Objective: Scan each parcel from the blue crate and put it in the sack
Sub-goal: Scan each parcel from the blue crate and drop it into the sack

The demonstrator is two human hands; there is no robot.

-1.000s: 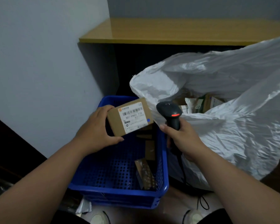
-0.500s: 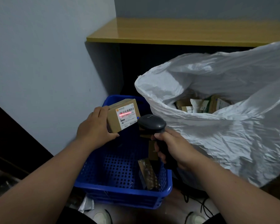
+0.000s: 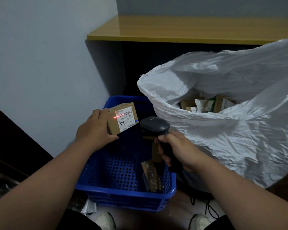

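Left hand (image 3: 94,130) grips the box (image 3: 122,118) over the crate (image 3: 123,195), right hand (image 3: 178,150) wrapped round the scanner (image 3: 155,126); beam's off left, so I'd nudge it onto the barcode.

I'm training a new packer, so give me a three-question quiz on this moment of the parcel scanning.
1. True or false: the red scan line falls on the box held by the left hand.
2. What does the right hand grip? A) the sack B) the scanner C) the crate
3. Fill in: other parcels already lie inside the white ____.

Key
1. True; the line crosses the left edge of the label.
2. B, the scanner, gripped by its handle over the crate.
3. sack; several parcels show through its open mouth.
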